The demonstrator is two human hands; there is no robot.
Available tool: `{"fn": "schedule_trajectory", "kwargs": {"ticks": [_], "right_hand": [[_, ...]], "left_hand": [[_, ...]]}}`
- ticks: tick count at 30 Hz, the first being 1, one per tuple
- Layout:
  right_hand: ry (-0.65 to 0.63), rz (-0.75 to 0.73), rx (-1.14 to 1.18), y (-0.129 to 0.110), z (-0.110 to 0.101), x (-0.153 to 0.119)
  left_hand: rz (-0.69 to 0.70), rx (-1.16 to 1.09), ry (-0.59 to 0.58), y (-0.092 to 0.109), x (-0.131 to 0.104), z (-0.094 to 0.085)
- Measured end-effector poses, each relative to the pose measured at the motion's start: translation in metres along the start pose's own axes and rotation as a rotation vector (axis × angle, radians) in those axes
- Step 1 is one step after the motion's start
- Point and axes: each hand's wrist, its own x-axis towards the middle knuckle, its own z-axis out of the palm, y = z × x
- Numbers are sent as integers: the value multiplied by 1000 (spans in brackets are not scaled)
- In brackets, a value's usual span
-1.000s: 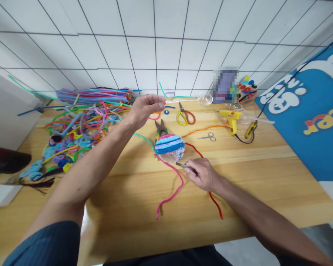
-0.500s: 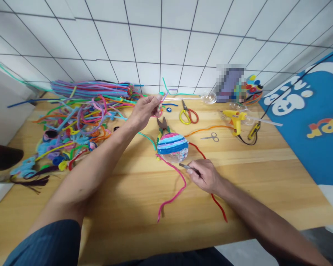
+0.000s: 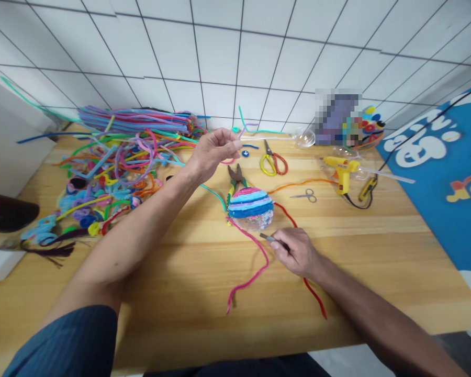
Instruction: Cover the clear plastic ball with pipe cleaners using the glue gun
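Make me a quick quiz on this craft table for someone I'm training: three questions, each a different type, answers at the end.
1. True or false: the pliers beyond the striped ball have their jaws pressed shut.
2. What does the right hand hold?
A) Small scissors
B) A slim tool
C) A button
3. Fill the gap: the glue gun has a ____ body.

Key: 1 false, they are spread apart; 2 B; 3 yellow.

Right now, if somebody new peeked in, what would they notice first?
Probably the stripy ball in the middle of the table, between the two hands. Next, maybe the big tangle of colorful fuzzy stems on the left, then the bright yellow glue gun over on the right.
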Motion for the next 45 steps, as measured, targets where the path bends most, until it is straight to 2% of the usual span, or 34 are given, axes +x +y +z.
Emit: {"fn": "schedule_trajectory", "kwargs": {"ticks": [5, 16, 22, 26, 31, 38, 45], "right_hand": [[4, -9, -3, -1, 0, 1], [8, -12, -3, -1, 0, 0], [10, -13, 9, -2, 0, 2], [27, -31, 10, -2, -1, 1], [26, -40, 9, -2, -2, 1], [25, -34, 17, -3, -1, 1], [0, -21, 28, -4, 1, -1]], "left_hand": [[-53, 2, 46, 3, 0, 2], [-2, 1, 27, -3, -1, -1], [-75, -12, 74, 0, 2, -2], [-83, -70, 42, -3, 5, -5], [-48, -5, 36, -7, 5, -10], [-37, 208, 60, -5, 2, -9], [-21, 192, 28, -3, 0, -8]]}}
